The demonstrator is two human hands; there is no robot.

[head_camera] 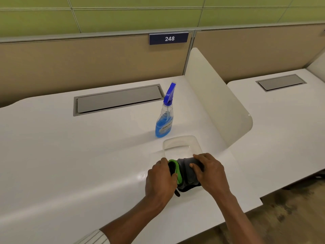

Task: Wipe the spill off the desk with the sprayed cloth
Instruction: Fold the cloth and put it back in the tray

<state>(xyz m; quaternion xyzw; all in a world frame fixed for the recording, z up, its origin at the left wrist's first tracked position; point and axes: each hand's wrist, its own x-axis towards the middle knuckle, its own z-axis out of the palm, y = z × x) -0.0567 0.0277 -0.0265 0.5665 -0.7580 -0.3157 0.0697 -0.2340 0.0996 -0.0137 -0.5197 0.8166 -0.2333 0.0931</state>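
Observation:
A grey cloth (186,175) with a green edge lies bunched on the white desk (88,155), near its right front corner. My left hand (161,180) grips the cloth's green left side. My right hand (209,169) presses on its right side, fingers curled over the grey fabric. A spray bottle (164,118) with blue liquid and a blue trigger head stands upright farther back on the desk. No spill shows clearly on the glossy surface.
A clear plastic tray (181,143) sits just behind the cloth. A grey cable hatch (117,99) is set into the desk at the back. A curved white divider (219,103) rises on the right, with another desk (281,120) beyond it.

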